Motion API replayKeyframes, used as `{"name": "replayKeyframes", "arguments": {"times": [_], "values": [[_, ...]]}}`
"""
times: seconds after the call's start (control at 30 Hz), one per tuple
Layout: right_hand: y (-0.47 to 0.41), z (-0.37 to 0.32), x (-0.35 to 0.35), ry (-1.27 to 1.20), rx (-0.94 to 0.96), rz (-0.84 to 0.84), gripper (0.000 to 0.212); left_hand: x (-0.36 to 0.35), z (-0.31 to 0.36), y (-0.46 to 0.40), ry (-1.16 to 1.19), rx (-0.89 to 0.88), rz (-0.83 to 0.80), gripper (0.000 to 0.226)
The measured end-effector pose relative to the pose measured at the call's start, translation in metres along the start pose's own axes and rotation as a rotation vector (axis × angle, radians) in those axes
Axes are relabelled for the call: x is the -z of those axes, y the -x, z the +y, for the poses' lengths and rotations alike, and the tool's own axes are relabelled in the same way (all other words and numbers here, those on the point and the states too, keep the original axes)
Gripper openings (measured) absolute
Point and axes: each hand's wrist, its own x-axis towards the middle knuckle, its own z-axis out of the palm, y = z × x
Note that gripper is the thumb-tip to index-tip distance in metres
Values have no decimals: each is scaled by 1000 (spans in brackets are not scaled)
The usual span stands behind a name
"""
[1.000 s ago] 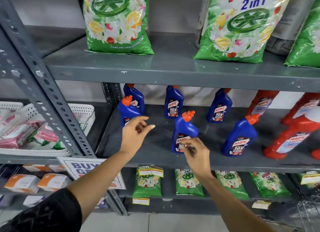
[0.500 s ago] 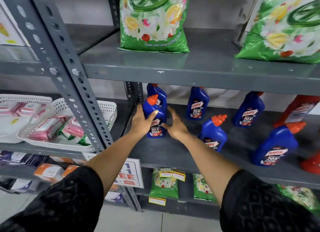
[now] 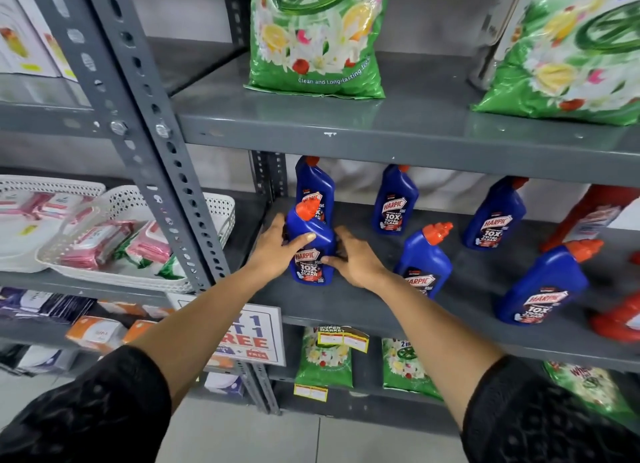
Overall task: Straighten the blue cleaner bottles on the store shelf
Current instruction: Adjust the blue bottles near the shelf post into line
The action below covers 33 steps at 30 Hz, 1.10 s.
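A: Status? Middle shelf [image 3: 363, 310], frame centre: six blue bottles, spacing uneven, most untouched.
B: Front-left bottle [image 3: 311, 251] upright, label out. Left hand [image 3: 277, 251] wraps its side, right hand [image 3: 356, 260] pressed against the other.
A: Versus half a second ago?
B: Same clasp, view closer; neighbour bottle [image 3: 424, 260] leans right.
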Motion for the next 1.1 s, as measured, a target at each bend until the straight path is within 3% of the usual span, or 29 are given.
{"name": "replayKeyframes", "arguments": {"times": [1.1], "values": [[27,-1,-11,57,25,34,52,4,7,38,77,-15,-3,40]]}}
